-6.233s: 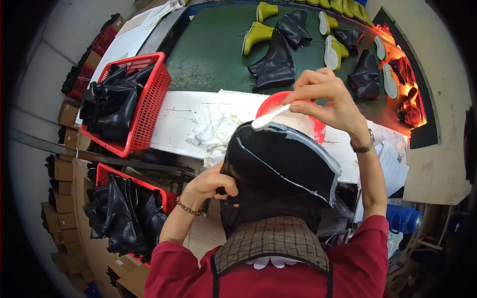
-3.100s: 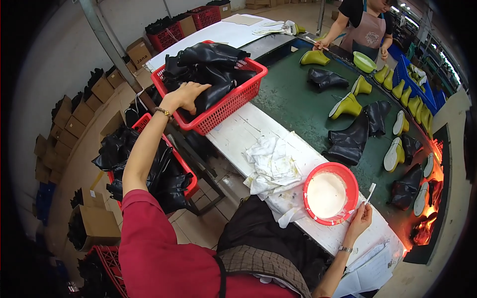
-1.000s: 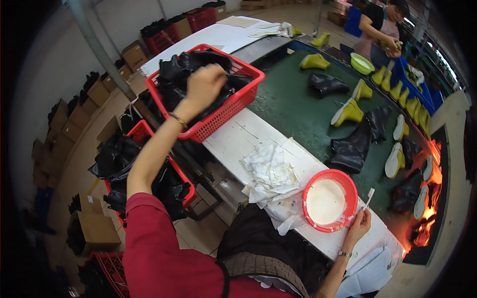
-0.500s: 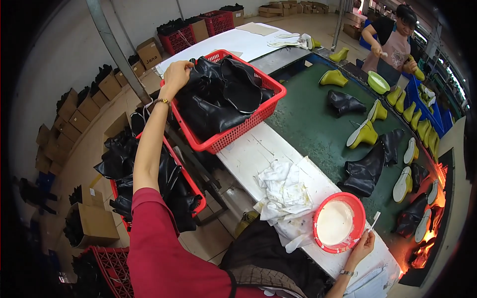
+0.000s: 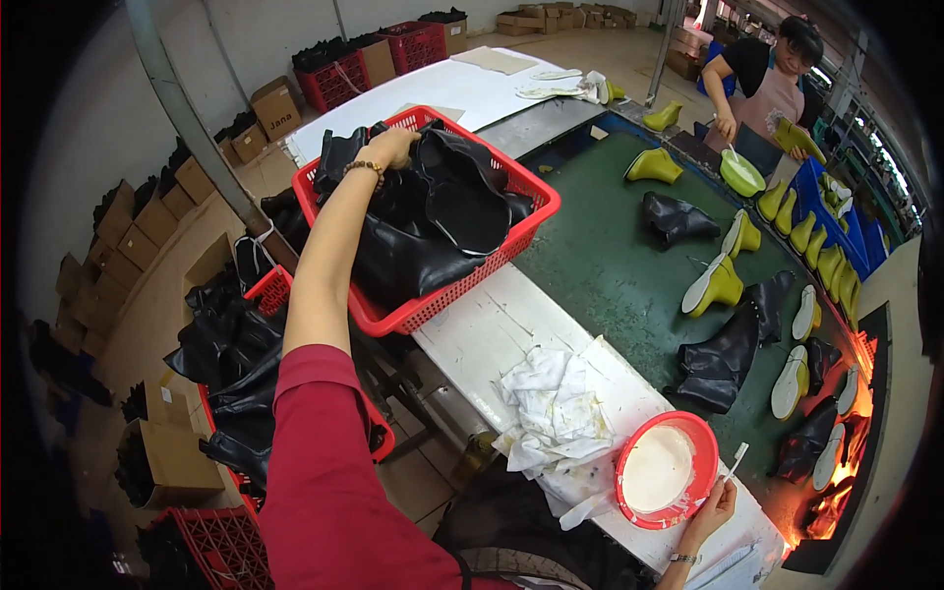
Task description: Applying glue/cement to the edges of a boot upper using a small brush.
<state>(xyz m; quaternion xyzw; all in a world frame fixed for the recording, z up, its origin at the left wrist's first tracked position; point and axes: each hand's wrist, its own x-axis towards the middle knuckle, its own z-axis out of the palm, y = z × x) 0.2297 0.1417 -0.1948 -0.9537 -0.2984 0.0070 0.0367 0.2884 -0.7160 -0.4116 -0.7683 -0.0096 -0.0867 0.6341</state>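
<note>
A red plastic basket [image 5: 433,317] full of black boots stands on the white table's far left part. My left hand [image 5: 393,149] reaches into it, its fingers curled on the upper part of a black boot [image 5: 382,258] and partly hidden among the leather. My right hand [image 5: 716,503] is shut on a small white brush [image 5: 737,458], bristles up, beside a red bowl [image 5: 710,460] of thick white liquid. Crumpled white cloths [image 5: 553,398] lie just left of the bowl.
A green conveyor [image 5: 600,241] carries black boots and yellow-green shoe soles [image 5: 721,282] toward a glowing orange heater [image 5: 848,482]. Across it, a co-worker [image 5: 757,93] works over a green bowl [image 5: 741,174]. A second red basket [image 5: 383,444] and a metal post [image 5: 177,103] stand at left.
My left hand has moved right and deeper over the basket, from its far left rim to among the boots. The co-worker's brush hand has lowered to the green bowl.
</note>
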